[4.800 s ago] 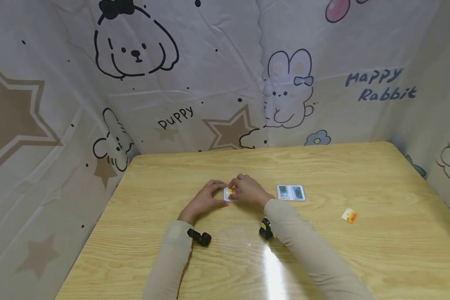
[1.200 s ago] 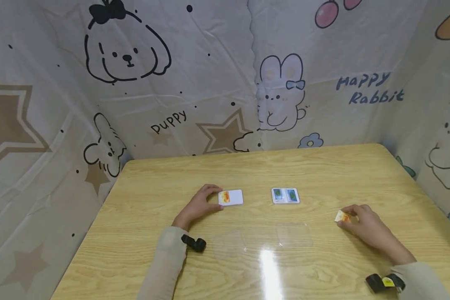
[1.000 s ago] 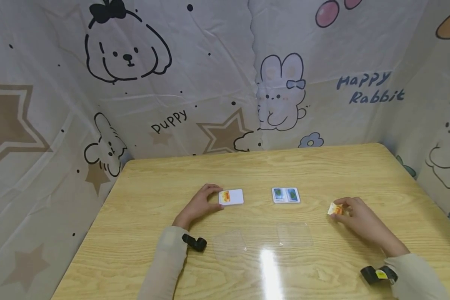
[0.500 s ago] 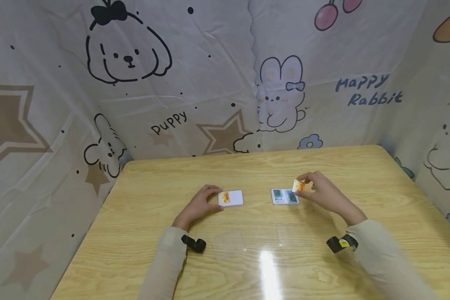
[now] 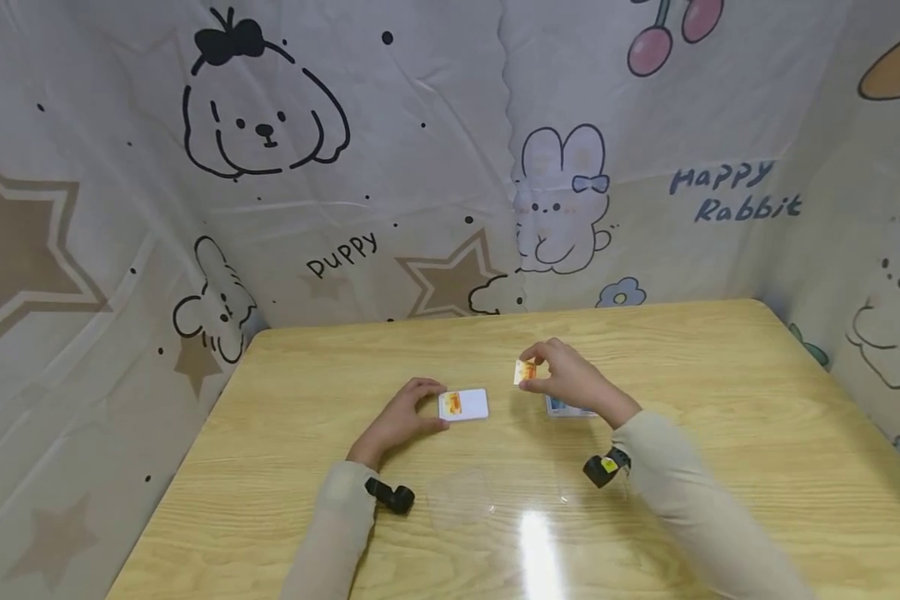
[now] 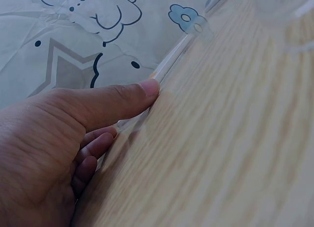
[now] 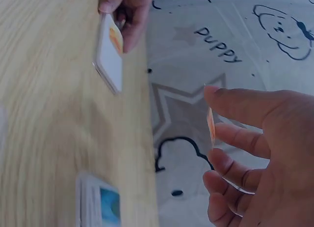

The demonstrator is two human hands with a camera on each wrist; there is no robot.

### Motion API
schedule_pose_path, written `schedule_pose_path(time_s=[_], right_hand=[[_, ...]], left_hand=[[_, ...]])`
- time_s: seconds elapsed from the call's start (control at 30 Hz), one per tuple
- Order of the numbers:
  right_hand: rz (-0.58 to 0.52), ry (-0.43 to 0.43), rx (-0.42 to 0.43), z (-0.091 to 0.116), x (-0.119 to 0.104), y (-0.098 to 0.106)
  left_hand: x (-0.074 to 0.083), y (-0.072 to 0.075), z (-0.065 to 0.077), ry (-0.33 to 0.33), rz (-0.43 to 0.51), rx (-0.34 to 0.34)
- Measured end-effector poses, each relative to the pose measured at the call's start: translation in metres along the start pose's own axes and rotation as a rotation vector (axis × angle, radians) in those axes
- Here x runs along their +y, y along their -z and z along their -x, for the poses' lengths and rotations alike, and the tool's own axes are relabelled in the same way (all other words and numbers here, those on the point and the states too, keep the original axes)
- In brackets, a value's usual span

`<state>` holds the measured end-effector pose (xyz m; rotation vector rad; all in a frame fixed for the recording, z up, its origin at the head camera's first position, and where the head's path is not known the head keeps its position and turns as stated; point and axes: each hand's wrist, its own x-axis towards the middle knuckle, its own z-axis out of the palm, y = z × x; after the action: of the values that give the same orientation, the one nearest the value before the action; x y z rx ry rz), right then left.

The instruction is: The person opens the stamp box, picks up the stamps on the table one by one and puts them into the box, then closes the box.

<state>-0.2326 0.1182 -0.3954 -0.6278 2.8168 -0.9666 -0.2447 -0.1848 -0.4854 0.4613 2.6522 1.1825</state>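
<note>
My left hand [image 5: 401,417] holds a white rectangular card [image 5: 473,403] on the table, thumb at its near edge and fingers at its far edge. An orange picture piece [image 5: 452,403] covers the card's left half; the right half is plain white. In the right wrist view the white card [image 7: 109,65] shows some thickness. Just right of it, my right hand [image 5: 573,379] pinches a small orange-and-white square piece [image 5: 523,372] between thumb and fingertips, above the table. That square piece [image 7: 211,127] appears nearly edge-on in the right wrist view.
Beneath my right hand lies another card [image 5: 565,407] with blue-green pictures, partly hidden. A clear plastic sheet [image 5: 461,500] rests nearer on the wooden table [image 5: 330,367]; another, fainter one is half hidden by the right wrist. A printed cloth [image 5: 427,167] hangs behind.
My right hand picked up the orange square piece at the right and carried it left, past the blue-green card, towards the white card. My left hand has stayed at the white card.
</note>
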Motion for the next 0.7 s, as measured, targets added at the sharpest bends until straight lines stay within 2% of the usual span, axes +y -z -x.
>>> schedule_pose_path(time_s=[0.33,0.53,0.7], right_hand=[[0.074,0.037,-0.142,-0.033,-0.018,-0.036],[0.097,0.046,-0.172,-0.042,-0.023,-0.057],[0.131,0.031,-0.174,-0.046,-0.021,-0.069]], left_hand=[[-0.001,-0.001,0.001,0.014,0.046,-0.001],[0.000,0.000,0.001,-0.010,0.034,0.002],[0.002,0.000,0.001,-0.003,0.021,-0.001]])
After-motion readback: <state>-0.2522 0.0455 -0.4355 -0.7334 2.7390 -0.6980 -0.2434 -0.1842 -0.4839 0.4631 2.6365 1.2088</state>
